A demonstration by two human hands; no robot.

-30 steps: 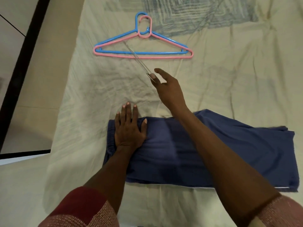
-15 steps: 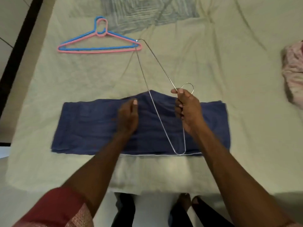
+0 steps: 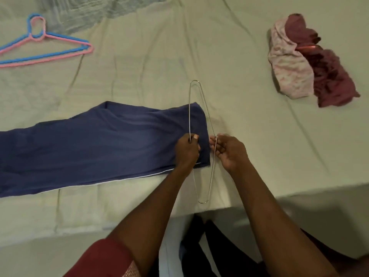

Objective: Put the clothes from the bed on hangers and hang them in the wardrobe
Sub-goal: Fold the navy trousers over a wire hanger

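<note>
Your left hand (image 3: 186,150) is at the centre of the frame, with its fingers curled around one thin side of the wire hanger (image 3: 201,140), and it lies over the right end of the folded blue trousers (image 3: 95,144). Your right hand (image 3: 229,152) is just beside it, to the right, and pinches the other side of the same hanger between thumb and fingers. The hanger appears long and narrow from this view: one rounded end points toward the upper part of the frame, above the trousers, and the other rounded end is near the edge of the bed (image 3: 259,136), lower in the frame. I cannot tell if the hanger already goes around the trouser end or only lies over it.

The trousers stretch from the centre to the left edge of the frame, flat on the pale sheet. In the upper left of the frame a pink plastic hanger (image 3: 60,56) and a blue plastic hanger (image 3: 58,36) lie one on the other. In the upper right you see a crumpled pile, a pale pink garment (image 3: 289,74) touching a dark maroon garment (image 3: 331,80), well apart from your hands.
</note>
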